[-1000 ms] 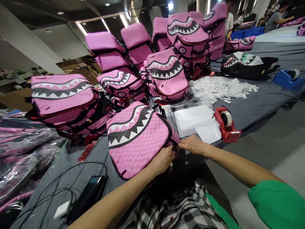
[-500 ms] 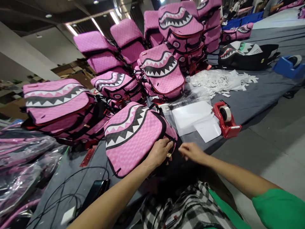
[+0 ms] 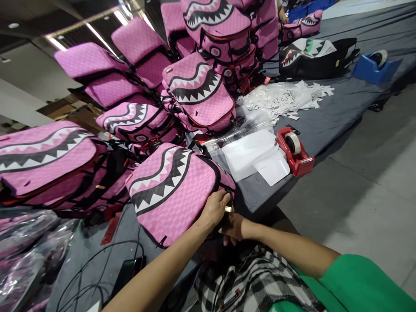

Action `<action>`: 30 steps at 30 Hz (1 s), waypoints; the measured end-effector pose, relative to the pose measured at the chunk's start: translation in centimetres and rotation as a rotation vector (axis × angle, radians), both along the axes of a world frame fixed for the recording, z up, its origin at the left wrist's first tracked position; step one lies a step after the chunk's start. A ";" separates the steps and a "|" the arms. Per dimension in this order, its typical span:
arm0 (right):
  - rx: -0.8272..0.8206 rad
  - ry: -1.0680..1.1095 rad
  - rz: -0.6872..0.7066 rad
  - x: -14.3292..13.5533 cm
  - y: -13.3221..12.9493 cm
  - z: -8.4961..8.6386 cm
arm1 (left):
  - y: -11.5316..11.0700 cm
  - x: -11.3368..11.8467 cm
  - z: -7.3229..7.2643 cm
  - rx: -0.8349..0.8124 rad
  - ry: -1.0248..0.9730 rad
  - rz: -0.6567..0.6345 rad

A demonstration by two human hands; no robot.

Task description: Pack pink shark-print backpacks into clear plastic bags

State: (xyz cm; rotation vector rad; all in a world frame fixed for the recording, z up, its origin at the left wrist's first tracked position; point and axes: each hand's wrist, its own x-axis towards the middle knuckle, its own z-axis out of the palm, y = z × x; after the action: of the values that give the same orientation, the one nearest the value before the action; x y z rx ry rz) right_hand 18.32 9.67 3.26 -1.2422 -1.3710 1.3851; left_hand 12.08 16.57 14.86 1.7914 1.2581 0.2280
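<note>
A pink backpack [image 3: 175, 195] with a black-and-white shark-mouth print lies on the grey-covered table in front of me. My left hand [image 3: 215, 210] has its fingers bent over the backpack's near right side and grips it there; a ring shows on one finger. Just below it, my right hand [image 3: 234, 227] is against the same side of the backpack with curled fingers. Shadow and the left hand hide whatever those fingers hold.
More pink backpacks [image 3: 198, 93] are stacked behind and to the left. White papers [image 3: 250, 151], a red tape dispenser [image 3: 295, 151], a heap of white slips [image 3: 282, 99], a black shark-print bag [image 3: 318, 58] and a blue tape dispenser [image 3: 377, 67] lie rightward. A phone [image 3: 128, 275] and cables lie near left.
My right hand has moved left and down, from apart to close beside my left hand. The left hand keeps its grip on the backpack. The view has shifted a little.
</note>
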 end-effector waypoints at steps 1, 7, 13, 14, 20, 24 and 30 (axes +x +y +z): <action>-0.042 0.140 -0.034 -0.2 0.2 0.0 | 0.0 0.0 0.0 0.045 -0.005 0.000; -0.154 0.543 -0.344 -1.2 -1.2 1.3 | 1.0 -0.1 0.4 0.007 -0.032 0.069; 0.140 -0.007 -0.251 2.4 -3.4 0.5 | 1.6 0.5 -0.1 -0.120 -0.007 0.106; 0.220 -0.151 -0.225 3.3 -3.5 0.3 | 1.6 0.5 -0.2 -0.099 -0.008 0.119; 0.365 -0.725 -0.304 5.3 -0.1 1.2 | 0.9 0.1 -0.5 -0.038 -0.008 0.140; 0.411 -0.949 -0.125 5.9 3.2 2.4 | 0.8 0.1 -0.1 -0.044 0.004 0.157; 0.480 -1.095 0.127 7.7 2.2 2.6 | 1.8 0.7 0.8 -0.069 0.016 0.221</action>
State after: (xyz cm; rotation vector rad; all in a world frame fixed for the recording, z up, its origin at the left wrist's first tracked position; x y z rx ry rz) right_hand 26.03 11.83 5.84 -1.6385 -2.3479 0.2914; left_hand 12.82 18.41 15.63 1.5979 1.4590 0.2911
